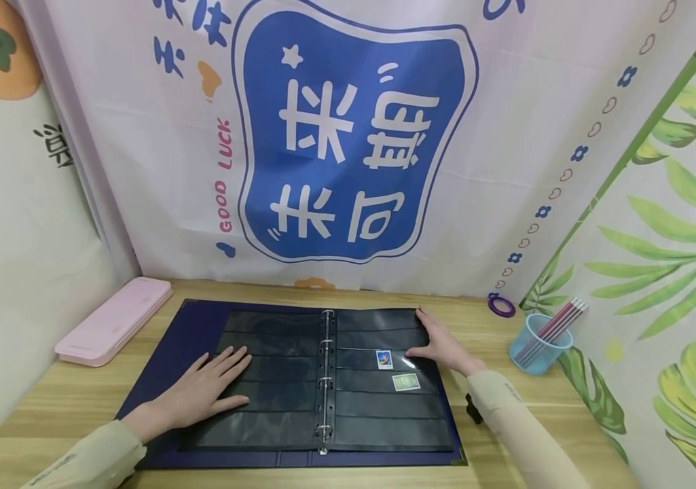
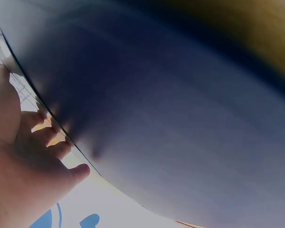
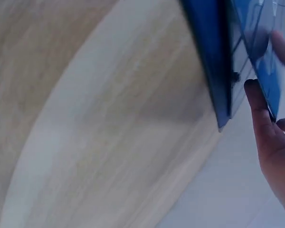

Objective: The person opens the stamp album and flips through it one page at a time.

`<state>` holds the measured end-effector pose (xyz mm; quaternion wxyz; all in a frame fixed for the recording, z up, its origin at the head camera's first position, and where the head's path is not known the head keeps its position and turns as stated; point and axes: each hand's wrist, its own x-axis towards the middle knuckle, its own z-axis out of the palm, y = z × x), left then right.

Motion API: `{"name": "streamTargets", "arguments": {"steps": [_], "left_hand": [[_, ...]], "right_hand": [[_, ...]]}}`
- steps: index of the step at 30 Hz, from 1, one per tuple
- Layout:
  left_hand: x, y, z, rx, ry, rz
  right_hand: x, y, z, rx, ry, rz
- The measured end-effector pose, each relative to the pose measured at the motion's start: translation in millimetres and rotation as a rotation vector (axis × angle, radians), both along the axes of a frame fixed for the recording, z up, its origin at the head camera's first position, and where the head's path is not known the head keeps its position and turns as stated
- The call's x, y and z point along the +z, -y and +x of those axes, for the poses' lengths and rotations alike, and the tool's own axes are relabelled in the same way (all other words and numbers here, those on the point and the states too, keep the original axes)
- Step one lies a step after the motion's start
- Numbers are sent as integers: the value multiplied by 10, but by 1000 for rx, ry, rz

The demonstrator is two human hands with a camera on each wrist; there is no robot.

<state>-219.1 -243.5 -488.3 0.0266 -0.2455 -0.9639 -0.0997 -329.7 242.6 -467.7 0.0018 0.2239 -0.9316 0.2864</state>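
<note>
A dark blue ring binder stamp album (image 1: pixel 167 363) lies spread on the wooden table, with black pocket pages on both sides of its metal rings (image 1: pixel 325 384). My left hand (image 1: pixel 210 387) rests flat on the left page (image 1: pixel 274 370), fingers spread. At the far outer corner of the right page (image 1: pixel 384 431), my right hand (image 1: pixel 447 348) pinches the sheet, thumb on top. The right wrist view shows fingers (image 3: pixel 259 102) on both sides of the lifted page edge. Two stamps sit in that page's pockets: a blue one (image 1: pixel 384 359) and a greenish one (image 1: pixel 406 382).
A pink pencil case (image 1: pixel 117 319) lies at the back left. On the right stand a blue cup (image 1: pixel 534 353) of pencils and, behind it, a purple ring (image 1: pixel 501 305). A small black object (image 1: pixel 473 409) is partly hidden by the right sleeve. Printed cloth hangs behind the table.
</note>
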Motion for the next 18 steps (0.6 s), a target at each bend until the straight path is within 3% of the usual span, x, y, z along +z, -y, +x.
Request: {"name": "streamTargets", "arguments": {"steps": [3, 6, 8, 12, 15, 18], "left_hand": [[25, 2, 5, -5, 2, 5], [42, 1, 1, -12, 5, 6], [51, 1, -4, -16, 5, 2], [58, 5, -9, -17, 15, 1], [62, 10, -10, -17, 19, 4], [61, 12, -12, -19, 19, 7]], "right_hand": [[23, -22, 31, -7, -75, -23], [55, -40, 68, -66, -55, -78], [99, -40, 101, -136, 1, -105], [215, -54, 152, -263, 203, -162], [321, -63, 167, -301, 321, -220], [466, -41, 173, -308, 366, -266]]}}
